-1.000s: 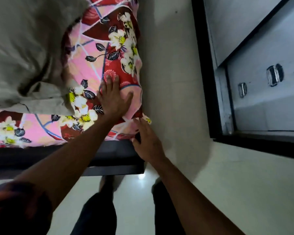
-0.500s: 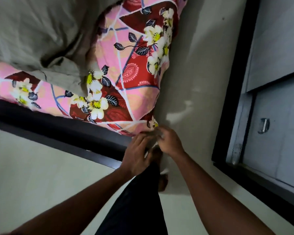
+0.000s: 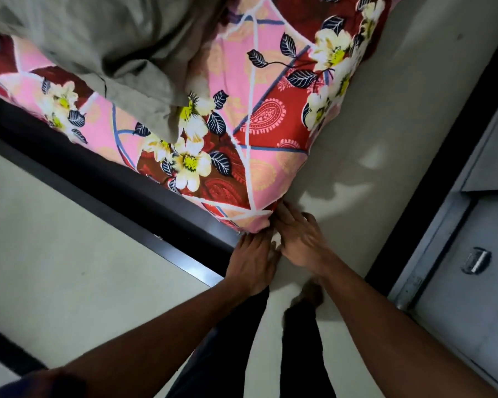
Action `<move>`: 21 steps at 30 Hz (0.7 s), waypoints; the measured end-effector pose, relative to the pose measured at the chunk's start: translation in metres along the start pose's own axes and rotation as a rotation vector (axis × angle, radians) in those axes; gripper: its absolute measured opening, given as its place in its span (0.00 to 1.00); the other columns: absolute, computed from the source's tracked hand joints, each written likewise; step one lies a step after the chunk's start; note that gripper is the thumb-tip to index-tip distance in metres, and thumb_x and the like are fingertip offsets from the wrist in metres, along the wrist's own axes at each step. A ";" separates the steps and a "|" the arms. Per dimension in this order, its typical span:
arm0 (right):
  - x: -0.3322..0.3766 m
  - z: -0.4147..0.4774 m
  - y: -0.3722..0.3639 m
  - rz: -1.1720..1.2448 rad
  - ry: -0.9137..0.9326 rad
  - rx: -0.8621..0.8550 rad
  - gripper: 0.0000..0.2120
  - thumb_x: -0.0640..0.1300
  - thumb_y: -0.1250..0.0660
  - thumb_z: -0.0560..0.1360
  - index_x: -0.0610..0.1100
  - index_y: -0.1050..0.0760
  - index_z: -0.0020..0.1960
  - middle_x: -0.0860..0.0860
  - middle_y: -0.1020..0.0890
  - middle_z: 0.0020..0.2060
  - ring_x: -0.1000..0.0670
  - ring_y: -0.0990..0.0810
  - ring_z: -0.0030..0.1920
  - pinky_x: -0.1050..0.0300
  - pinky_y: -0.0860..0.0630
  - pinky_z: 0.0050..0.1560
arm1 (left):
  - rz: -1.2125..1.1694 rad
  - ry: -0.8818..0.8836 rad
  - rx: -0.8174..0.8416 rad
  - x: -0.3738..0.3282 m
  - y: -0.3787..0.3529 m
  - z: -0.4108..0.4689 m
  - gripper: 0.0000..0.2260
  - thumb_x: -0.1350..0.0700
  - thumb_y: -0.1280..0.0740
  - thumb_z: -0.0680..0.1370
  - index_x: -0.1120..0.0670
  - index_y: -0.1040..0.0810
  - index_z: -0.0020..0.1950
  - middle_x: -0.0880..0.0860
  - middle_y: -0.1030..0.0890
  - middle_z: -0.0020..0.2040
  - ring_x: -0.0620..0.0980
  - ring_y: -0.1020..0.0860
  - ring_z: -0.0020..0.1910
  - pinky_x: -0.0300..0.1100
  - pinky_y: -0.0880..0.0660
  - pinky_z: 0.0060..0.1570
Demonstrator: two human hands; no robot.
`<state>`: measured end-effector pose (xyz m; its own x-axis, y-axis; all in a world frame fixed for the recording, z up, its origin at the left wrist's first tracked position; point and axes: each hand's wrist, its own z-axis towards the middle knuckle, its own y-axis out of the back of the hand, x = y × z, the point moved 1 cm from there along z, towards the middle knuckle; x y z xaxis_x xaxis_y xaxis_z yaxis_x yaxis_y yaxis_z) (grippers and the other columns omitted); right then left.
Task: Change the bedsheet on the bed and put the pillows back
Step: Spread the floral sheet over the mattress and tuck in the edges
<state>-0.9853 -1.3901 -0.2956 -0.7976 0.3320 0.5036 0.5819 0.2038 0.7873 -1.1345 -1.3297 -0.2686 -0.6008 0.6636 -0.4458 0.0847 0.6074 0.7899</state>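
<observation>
Dark clothing, short-sleeved.
Wears a dark short sleeve [image 3: 32,383], reddish-tinged, at 7 o'clock and dark trousers [image 3: 230,357] at 6 o'clock; leaves left hand [image 3: 250,262], right hand [image 3: 302,244] and both wrists uncovered.

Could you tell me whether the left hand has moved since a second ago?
Yes. The left hand came off the top of the floral bedsheet, down to its corner at the end of the dark bed frame, beside the right hand.
</observation>
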 end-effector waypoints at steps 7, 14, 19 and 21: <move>0.000 0.013 0.010 -0.043 0.025 0.092 0.31 0.50 0.48 0.69 0.48 0.26 0.70 0.49 0.27 0.72 0.45 0.32 0.75 0.46 0.25 0.56 | 0.032 0.270 -0.024 -0.017 -0.040 0.018 0.35 0.46 0.34 0.71 0.61 0.34 0.75 0.60 0.31 0.74 0.64 0.34 0.73 0.63 0.40 0.74; -0.011 0.004 0.020 -0.045 0.101 -0.044 0.26 0.45 0.46 0.73 0.42 0.20 0.65 0.47 0.19 0.64 0.46 0.25 0.68 0.49 0.23 0.59 | -0.183 0.540 -0.194 -0.044 -0.052 0.038 0.36 0.48 0.38 0.71 0.58 0.38 0.78 0.57 0.33 0.77 0.63 0.40 0.77 0.64 0.49 0.76; -0.021 0.014 0.008 -0.149 0.179 0.049 0.25 0.44 0.43 0.73 0.38 0.24 0.67 0.43 0.22 0.66 0.42 0.28 0.71 0.45 0.30 0.68 | -0.267 0.483 -0.306 -0.034 -0.050 0.036 0.35 0.57 0.30 0.69 0.56 0.33 0.76 0.56 0.28 0.73 0.62 0.34 0.72 0.61 0.39 0.73; -0.022 0.018 0.009 -0.195 0.188 0.053 0.24 0.45 0.43 0.72 0.39 0.23 0.65 0.44 0.21 0.64 0.41 0.28 0.70 0.45 0.30 0.68 | -0.260 0.403 -0.302 -0.025 -0.047 0.029 0.34 0.56 0.29 0.69 0.57 0.32 0.76 0.57 0.27 0.72 0.62 0.32 0.70 0.59 0.34 0.70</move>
<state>-0.9595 -1.3796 -0.3061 -0.9081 0.1057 0.4053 0.4178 0.2964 0.8588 -1.1005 -1.3622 -0.3073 -0.8324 0.2543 -0.4924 -0.3016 0.5375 0.7875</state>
